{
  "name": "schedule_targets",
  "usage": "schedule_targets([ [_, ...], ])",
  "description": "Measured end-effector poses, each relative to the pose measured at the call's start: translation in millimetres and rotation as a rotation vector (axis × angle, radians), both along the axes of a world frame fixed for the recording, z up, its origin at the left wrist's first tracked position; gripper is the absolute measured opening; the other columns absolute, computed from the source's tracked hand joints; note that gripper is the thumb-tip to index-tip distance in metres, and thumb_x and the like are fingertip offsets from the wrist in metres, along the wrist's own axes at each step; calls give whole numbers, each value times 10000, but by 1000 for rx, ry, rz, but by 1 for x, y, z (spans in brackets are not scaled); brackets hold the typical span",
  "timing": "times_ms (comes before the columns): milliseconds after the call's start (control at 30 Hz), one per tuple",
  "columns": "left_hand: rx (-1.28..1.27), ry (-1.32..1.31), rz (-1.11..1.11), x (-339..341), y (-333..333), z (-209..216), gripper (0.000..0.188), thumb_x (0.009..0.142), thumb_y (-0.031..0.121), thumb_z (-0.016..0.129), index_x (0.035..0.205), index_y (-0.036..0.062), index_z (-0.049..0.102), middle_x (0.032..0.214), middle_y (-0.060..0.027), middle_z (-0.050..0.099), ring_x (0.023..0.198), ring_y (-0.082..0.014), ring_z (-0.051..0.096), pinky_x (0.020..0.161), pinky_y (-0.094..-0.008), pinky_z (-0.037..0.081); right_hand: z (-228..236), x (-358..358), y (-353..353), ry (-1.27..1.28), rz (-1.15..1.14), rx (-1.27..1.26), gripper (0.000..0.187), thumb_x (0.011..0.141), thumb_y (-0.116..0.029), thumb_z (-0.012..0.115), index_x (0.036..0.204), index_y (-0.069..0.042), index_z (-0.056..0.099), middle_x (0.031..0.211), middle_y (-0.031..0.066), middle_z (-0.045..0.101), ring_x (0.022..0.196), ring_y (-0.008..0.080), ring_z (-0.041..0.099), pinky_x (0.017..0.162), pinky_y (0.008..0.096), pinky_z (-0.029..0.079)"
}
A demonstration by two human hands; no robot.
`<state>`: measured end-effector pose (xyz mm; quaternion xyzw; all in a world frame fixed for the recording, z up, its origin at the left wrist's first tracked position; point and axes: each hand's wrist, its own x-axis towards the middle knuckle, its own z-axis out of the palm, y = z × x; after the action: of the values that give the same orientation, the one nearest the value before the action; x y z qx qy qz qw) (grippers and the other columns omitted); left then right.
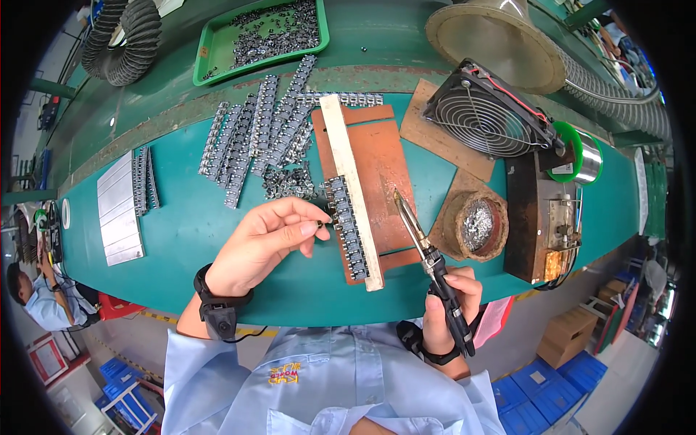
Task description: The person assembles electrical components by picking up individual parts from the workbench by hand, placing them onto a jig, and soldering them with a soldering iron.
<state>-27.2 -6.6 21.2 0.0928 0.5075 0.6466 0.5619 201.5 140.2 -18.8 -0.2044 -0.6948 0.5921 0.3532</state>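
Note:
My left hand [270, 230] pinches a small dark component [320, 224] between thumb and forefinger, beside a row of small components [347, 230]. That row runs along the left edge of a pale wooden strip [353, 196], which lies across a reddish-brown board [380, 170]. In my right hand [455, 308] is a soldering iron [437, 264] with a black handle. Its bare metal tip points up and away over the board's right side, apart from the row. Left of the board lie a heap of loose small parts [287, 183] and several strips of joined components [264, 119].
A green tray [201, 61] of small parts stands at the back. To the right are a black fan [482, 112], a round pot of solder [478, 223], a green solder-wire spool [578, 154] and a dark box [525, 217]. Metal plates [119, 210] lie far left.

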Motion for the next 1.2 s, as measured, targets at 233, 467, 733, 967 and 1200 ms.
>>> schedule_targets([
  [233, -30, -89, -15, 6, 2, -1, 153, 866, 98, 565, 993, 14, 566, 874, -63, 609, 685, -81, 518, 641, -205, 415, -1, 2, 1, 10, 0, -2, 354, 732, -62, 681, 1019, -25, 477, 897, 102, 482, 801, 185, 473, 709, 282, 400],
  [467, -125, -129, -62, 10, 6, -5, 97, 862, 117, 574, 923, 45, 553, 824, -49, 601, 618, -77, 498, 580, -213, 396, -1, 3, 2, 10, 11, -3, 363, 726, -60, 684, 1020, -24, 476, 896, 111, 484, 801, 190, 478, 707, 283, 401],
  [733, -113, -171, -31, 15, 9, -13, 77, 876, 128, 561, 901, 70, 516, 821, -37, 594, 600, -70, 463, 569, -208, 373, -1, 2, 4, 13, 19, 19, 371, 720, -60, 687, 1024, -21, 477, 879, 117, 489, 779, 197, 483, 703, 289, 403],
  [967, -106, -170, -9, 17, 10, -13, 55, 887, 114, 540, 909, 78, 504, 820, -41, 598, 608, -80, 460, 582, -210, 376, -1, 2, 6, 13, 33, 42, 384, 713, -56, 691, 1029, -23, 475, 872, 118, 492, 746, 198, 482, 705, 304, 407],
  [1200, -96, -164, 3, 19, 10, -14, 56, 888, 110, 538, 918, 79, 501, 826, -50, 601, 613, -91, 464, 588, -213, 378, -1, 3, 6, -9, 29, 44, 393, 710, -59, 695, 1031, -31, 471, 864, 117, 494, 741, 199, 481, 707, 313, 411],
])
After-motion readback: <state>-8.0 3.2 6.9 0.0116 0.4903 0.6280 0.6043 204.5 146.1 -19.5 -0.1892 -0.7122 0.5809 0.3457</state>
